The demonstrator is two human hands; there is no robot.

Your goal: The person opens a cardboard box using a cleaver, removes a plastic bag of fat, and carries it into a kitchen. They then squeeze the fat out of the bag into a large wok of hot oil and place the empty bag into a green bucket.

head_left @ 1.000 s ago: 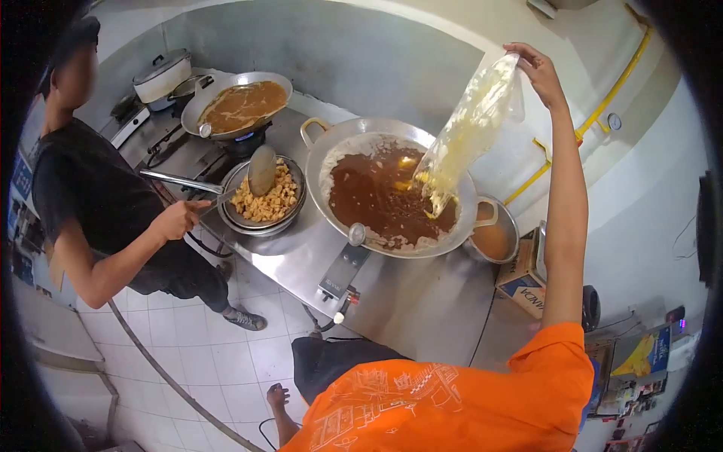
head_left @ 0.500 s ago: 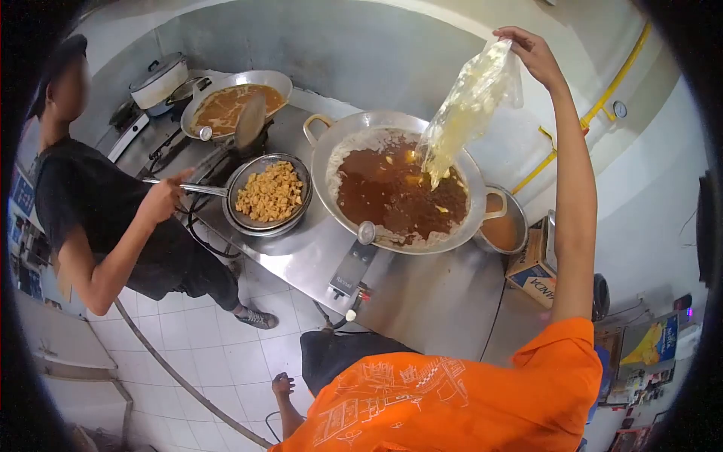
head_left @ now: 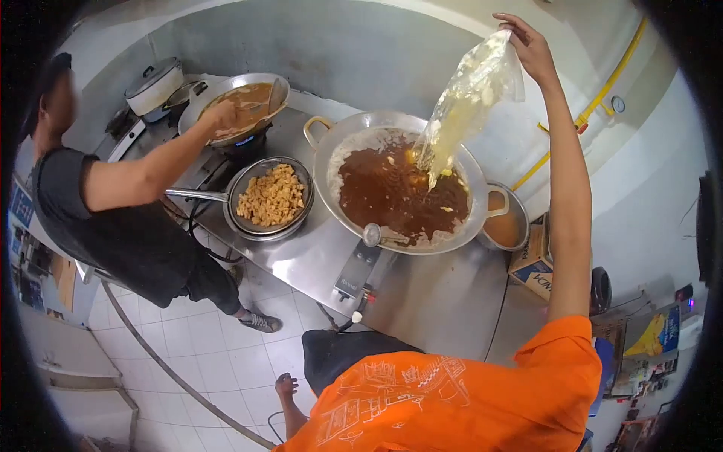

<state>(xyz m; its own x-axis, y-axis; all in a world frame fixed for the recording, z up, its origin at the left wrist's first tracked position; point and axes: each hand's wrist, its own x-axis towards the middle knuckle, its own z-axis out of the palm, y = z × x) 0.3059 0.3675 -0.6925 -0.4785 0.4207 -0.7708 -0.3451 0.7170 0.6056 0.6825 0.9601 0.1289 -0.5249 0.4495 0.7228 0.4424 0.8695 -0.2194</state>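
Since a second ago, the co-worker's hand (head_left: 219,114) has left the strainer (head_left: 271,197) and reached to the far wok (head_left: 239,105) at upper left.
Right hand (head_left: 531,47), pinching the clear bag (head_left: 471,94) upended over the big wok (head_left: 399,184) at frame centre, should shake gently, mouth low, limiting splashes; pale chunks cling inside. Left hand unseen.

One head-worn fisheye view looks steeply down from high above the stove counter (head_left: 422,301).
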